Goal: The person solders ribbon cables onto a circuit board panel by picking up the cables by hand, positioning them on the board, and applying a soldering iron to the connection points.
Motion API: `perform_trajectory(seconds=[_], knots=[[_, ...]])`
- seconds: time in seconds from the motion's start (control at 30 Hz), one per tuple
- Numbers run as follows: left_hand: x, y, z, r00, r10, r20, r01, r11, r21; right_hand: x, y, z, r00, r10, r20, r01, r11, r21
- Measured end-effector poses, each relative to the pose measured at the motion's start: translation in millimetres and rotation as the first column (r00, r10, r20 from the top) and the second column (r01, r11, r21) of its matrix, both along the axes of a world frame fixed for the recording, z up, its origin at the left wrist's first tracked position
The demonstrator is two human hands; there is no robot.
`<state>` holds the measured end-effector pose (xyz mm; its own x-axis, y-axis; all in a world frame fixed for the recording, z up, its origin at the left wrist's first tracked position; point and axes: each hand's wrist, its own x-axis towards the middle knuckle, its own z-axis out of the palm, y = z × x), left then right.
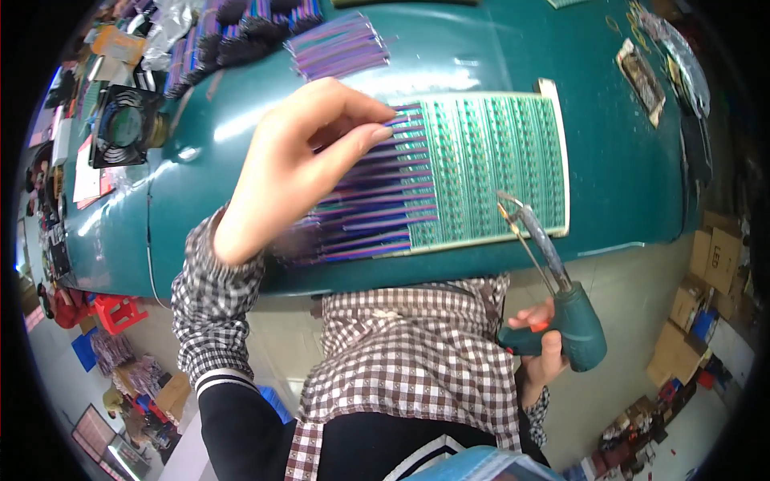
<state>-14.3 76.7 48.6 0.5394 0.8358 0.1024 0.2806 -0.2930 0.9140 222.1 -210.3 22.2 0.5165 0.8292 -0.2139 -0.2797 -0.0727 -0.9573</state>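
A panel of small green circuit boards (497, 168) lies on the table in a pale frame. Rows of purple and blue wires (373, 212) run from its left part toward the left. My left hand (293, 156) reaches over these wires, thumb and forefinger pinched on a thin wire at the panel's upper left corner. Its other fingers are curled and partly hidden. At the table's near edge, my right hand (549, 357) grips a dark green soldering gun (581, 329). The gun's tip and a thin feed tube point up over the panel's lower right, apart from my left hand.
Loose purple wires (337, 48) lie beyond my left hand, with dark-ended wire bundles (241, 32) farther left. A black fan (126, 126) stands at the table's left. A worn, narrow block (640, 80) lies at the far right. Cardboard boxes (714, 256) sit beyond the right side.
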Motion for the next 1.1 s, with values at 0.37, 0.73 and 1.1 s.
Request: perform_trajectory(seconds=[0.37, 0.73, 1.1], knots=[[11, -90, -38, 0.888, -0.181, -0.424, 0.41, 0.727, 0.55, -4, -14, 6, 0.991, 0.08, 0.111, -0.068, 0.992, -0.109], [15, -95, -45, 0.9, -0.061, -0.431, 0.359, 0.663, 0.657, -7, -18, 10, 0.945, 0.233, 0.228, -0.199, 0.967, -0.162], [16, -93, -45, 0.893, -0.067, -0.444, 0.378, 0.647, 0.662, -10, -21, 15, 0.982, 0.139, 0.132, -0.102, 0.961, -0.255]])
